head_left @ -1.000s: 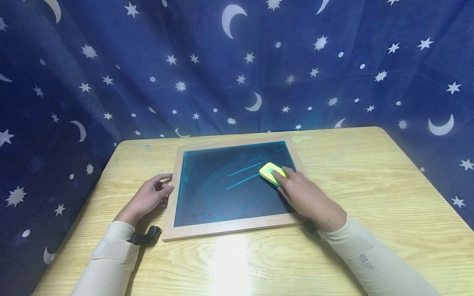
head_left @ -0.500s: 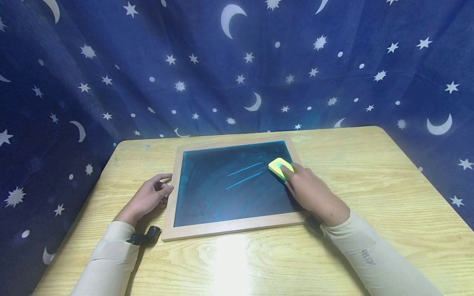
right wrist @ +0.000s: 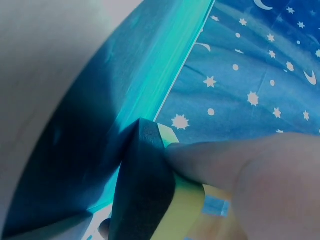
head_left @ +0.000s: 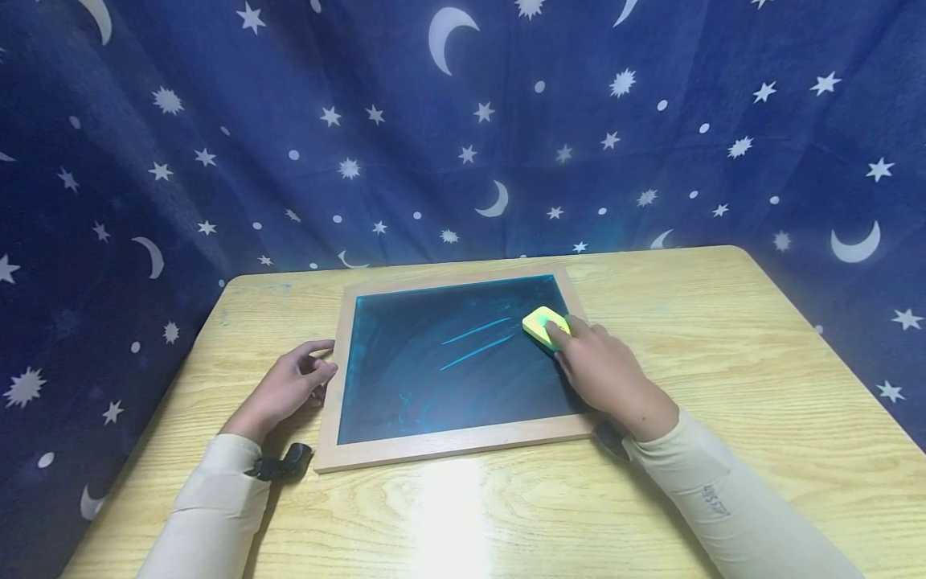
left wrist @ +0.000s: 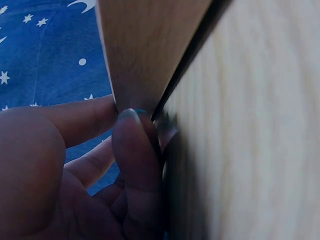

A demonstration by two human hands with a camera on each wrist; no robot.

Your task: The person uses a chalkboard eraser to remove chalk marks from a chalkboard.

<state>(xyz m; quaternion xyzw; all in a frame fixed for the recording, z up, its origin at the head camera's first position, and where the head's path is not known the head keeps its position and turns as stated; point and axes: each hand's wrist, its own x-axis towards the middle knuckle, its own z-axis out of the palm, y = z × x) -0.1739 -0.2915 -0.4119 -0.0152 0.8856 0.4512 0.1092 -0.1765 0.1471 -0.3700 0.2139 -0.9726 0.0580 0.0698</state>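
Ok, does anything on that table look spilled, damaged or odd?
One thing: faint blue smudges mark the far-left corner of the pale wood-grain table, odd because they lie apart from the black, wooden-framed board and its blue strokes. I see nothing spilled or broken.

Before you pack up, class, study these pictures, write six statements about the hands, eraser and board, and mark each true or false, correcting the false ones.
1. The right hand holds the eraser. True.
2. The eraser is red on top. False: its top is yellow.
3. Two long blue lines show on the board. True.
4. The board leans upright against the curtain. False: it lies on the table.
5. The left hand is at the left edge of the wooden frame. True.
6. The eraser is over the board's left half. False: it is near the right side.
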